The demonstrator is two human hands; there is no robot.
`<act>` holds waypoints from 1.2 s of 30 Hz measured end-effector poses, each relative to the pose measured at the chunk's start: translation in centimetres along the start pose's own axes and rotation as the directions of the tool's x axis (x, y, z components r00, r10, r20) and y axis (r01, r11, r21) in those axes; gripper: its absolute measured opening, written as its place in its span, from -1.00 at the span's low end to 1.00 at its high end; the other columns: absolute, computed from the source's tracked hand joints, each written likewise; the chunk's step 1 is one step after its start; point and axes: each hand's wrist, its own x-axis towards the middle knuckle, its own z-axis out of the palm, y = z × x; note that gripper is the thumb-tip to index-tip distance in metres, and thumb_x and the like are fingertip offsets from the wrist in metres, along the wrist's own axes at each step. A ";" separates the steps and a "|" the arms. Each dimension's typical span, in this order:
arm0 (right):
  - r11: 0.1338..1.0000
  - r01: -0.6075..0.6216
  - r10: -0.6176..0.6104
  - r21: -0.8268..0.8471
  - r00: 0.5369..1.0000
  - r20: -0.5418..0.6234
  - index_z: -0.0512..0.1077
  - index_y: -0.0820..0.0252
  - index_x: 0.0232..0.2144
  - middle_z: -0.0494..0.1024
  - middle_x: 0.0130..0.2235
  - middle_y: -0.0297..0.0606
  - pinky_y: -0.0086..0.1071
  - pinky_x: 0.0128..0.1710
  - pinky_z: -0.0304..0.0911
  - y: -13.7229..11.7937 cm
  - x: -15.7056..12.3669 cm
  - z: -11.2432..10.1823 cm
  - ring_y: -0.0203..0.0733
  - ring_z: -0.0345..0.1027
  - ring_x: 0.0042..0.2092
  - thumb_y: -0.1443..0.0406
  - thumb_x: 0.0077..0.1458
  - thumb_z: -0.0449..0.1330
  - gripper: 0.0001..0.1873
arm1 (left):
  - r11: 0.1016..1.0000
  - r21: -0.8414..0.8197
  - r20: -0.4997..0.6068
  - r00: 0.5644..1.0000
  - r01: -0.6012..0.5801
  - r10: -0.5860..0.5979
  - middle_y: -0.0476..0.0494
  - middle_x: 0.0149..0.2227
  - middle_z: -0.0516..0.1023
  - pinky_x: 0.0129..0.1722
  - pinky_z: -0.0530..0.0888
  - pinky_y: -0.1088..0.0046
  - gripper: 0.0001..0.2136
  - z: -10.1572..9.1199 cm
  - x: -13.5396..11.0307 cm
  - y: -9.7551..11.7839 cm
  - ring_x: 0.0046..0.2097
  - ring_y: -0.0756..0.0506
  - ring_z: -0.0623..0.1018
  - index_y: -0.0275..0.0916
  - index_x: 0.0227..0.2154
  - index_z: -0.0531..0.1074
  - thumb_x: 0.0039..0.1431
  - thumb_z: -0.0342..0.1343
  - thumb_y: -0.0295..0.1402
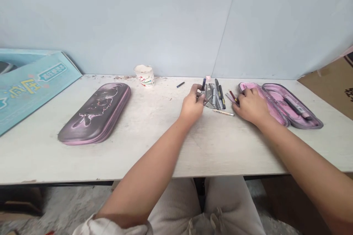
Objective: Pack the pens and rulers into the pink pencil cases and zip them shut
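Observation:
My left hand (192,104) is closed at the left edge of a pile of stationery, its fingers around a dark blue pen (204,83). Beside it lie clear rulers (214,95), a rounded clear piece like a protractor and several black pens (220,93). A light wooden pencil (224,112) lies in front of the pile. My right hand (252,105) is curled over the left edge of an open pink-lined pencil case (275,108). From its fingers stick out slim red and yellow pencils (234,97); the palm hides the rest. A dark marker (296,106) lies in the case's right half.
A closed grey pencil case (95,114) with pink trim lies at the left. Behind it stand a paper cup (145,76) and a short dark pen piece (180,85). A light-blue printed box (35,84) is far left, a cardboard box (331,80) far right.

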 end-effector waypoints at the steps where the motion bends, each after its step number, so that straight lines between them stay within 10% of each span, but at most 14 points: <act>1: 1.000 -0.003 0.003 0.014 1.000 -0.001 0.45 0.31 -0.34 0.40 -0.13 0.12 -0.15 -0.32 0.20 -0.1 0.0 0.0 0.19 0.15 -0.03 0.14 0.03 0.02 -0.64 | 1.000 0.007 0.003 1.000 0.003 -0.003 0.04 -0.47 0.43 -0.33 0.38 0.50 -0.82 0.0 0.0 0.0 -0.45 0.05 0.44 -0.14 -0.19 0.23 0.14 -0.08 -0.46; 6: 0.938 -0.116 0.156 0.328 0.983 -0.099 0.40 0.22 -0.27 0.48 -0.35 -0.09 -0.26 -0.36 0.17 -0.2 1.0 -1.7 -0.03 0.30 -0.26 0.14 0.06 0.03 -0.70 | 0.994 0.112 0.013 1.000 0.001 -0.002 0.02 -0.46 0.44 -0.32 0.38 0.49 -0.80 -0.2 -0.2 0.4 -0.43 0.04 0.45 -0.15 -0.16 0.25 0.13 -0.05 -0.43; 12: 0.574 0.045 0.309 0.818 0.913 -0.266 0.38 0.16 -0.26 0.45 -0.43 -0.32 -0.42 -0.44 0.13 -1.4 0.8 -2.2 -0.32 0.22 -0.46 0.20 0.10 0.03 -0.78 | 0.935 0.352 0.046 0.998 -0.046 0.031 0.00 -0.43 0.48 -0.32 0.37 0.49 -0.76 -0.7 -0.4 0.6 -0.40 0.01 0.47 -0.13 -0.12 0.28 0.14 -0.08 -0.41; 26: 0.492 0.132 0.176 0.861 0.953 -0.247 0.40 0.12 -0.32 0.47 -0.35 -0.33 -0.39 -0.33 0.15 -1.6 0.0 -1.1 -0.28 0.27 -0.35 0.31 0.07 0.05 -0.86 | 0.780 0.601 0.192 0.979 -0.174 0.070 -0.05 -0.36 0.52 -0.27 0.37 0.43 -0.76 -0.1 -1.2 1.5 -0.34 -0.05 0.48 -0.16 -0.12 0.31 0.14 -0.09 -0.44; 33: 0.492 -0.070 0.178 0.868 0.984 -0.022 0.29 0.17 -0.64 0.32 -0.65 -0.38 -0.41 -0.51 0.04 -2.0 -0.4 -1.2 -0.33 0.17 -0.56 0.02 0.11 -0.01 -0.56 | 0.831 0.532 0.166 0.982 -0.165 0.089 -0.06 -0.31 0.53 -0.25 0.38 0.38 -0.72 0.7 -1.9 1.9 -0.34 -0.04 0.48 -0.16 -0.04 0.14 0.17 -0.15 -0.47; 36: 0.367 -0.063 0.120 0.928 0.993 0.020 0.32 0.16 -0.49 0.35 -0.59 -0.39 -0.43 -0.51 0.06 -1.8 -0.4 -1.1 -0.34 0.18 -0.55 0.00 0.11 -0.03 -0.61 | 0.835 0.523 0.146 0.983 -0.170 0.109 -0.08 -0.28 0.52 -0.23 0.38 0.37 -0.74 0.7 -1.9 2.0 -0.33 -0.04 0.48 -0.16 -0.07 0.16 0.17 -0.13 -0.47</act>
